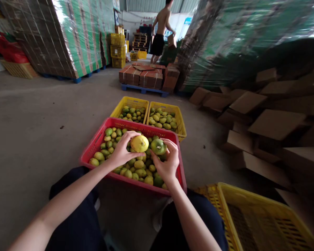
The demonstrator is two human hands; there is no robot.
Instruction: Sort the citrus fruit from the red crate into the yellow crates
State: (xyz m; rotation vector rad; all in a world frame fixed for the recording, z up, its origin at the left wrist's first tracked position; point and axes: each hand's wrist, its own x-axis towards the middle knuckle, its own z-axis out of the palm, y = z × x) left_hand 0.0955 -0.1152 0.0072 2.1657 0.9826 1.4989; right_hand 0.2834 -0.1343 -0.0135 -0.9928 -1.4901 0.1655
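Observation:
Between the thumb and fingers of my left hand [124, 150] is a yellow lemon [139, 143], its end turned toward me. My right hand [169, 162] grips a dark green lemon [158, 146] in the same way, close beside the yellow one. Both hands are raised over a red plastic crate [94, 142], which is filled with several green and yellow lemons [140, 164]. My hands and the two held fruits hide part of the crate's middle.
Two yellow crates [182, 120] of lemons stand just beyond the red one. At my right is another yellow crate [222, 209], with cardboard boxes [277, 123] piled past it. A blue pallet [143, 89] bears flattened cartons. A person [161, 28] carries a box farther back.

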